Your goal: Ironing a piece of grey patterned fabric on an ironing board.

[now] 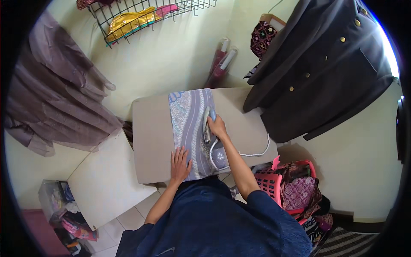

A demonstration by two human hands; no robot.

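My right hand [217,126] is closed round the handle of a clothes iron [206,128], which rests on a grey-lilac patterned cloth [193,112]. The cloth lies across a padded beige ironing surface [151,135], and its near end reaches the edge by my body. My left hand [180,164] lies flat on the near left part of the cloth, fingers slightly apart, holding nothing. A white braided cord [257,155] runs from the iron, loops under my right forearm and goes on across the board's right side. The iron's soleplate is mostly hidden.
A pink laundry basket [268,186] heaped with clothes stands at the right. Above it hangs a dark coat [321,74] with gold buttons. At the left hangs a mauve garment [61,96] over a white cabinet top [112,180]. A black wire rack [128,16] is on the wall.
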